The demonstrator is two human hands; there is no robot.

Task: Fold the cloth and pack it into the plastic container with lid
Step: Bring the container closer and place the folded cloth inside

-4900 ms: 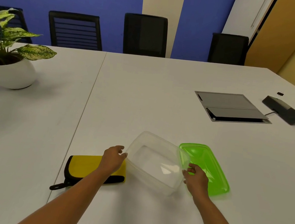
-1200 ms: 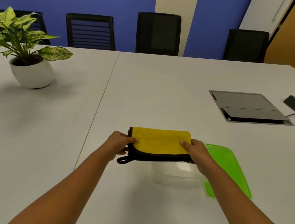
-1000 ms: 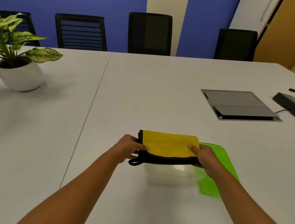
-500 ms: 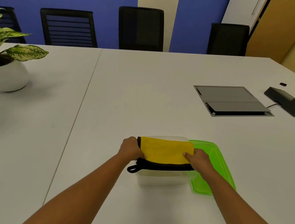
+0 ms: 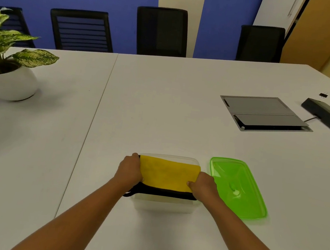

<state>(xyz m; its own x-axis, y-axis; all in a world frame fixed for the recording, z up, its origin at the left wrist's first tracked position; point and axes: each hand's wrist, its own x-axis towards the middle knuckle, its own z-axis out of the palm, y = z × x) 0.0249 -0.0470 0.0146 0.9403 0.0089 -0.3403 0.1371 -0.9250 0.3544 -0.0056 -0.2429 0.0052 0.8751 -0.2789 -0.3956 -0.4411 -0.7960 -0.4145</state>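
A folded yellow cloth with a black edge sits in the mouth of the clear plastic container near the table's front. My left hand grips the cloth's left end and my right hand grips its right end. A black loop of the cloth hangs over the container's left front corner. The green lid lies flat on the table just right of the container, apart from my right hand.
A potted plant in a white pot stands at the far left. A grey cable hatch is set in the table at the right, with a black device beyond it. Black chairs line the far edge.
Both hands have lowered the folded cloth from above the container down into its opening. Earlier the cloth lay on the table left of the container.
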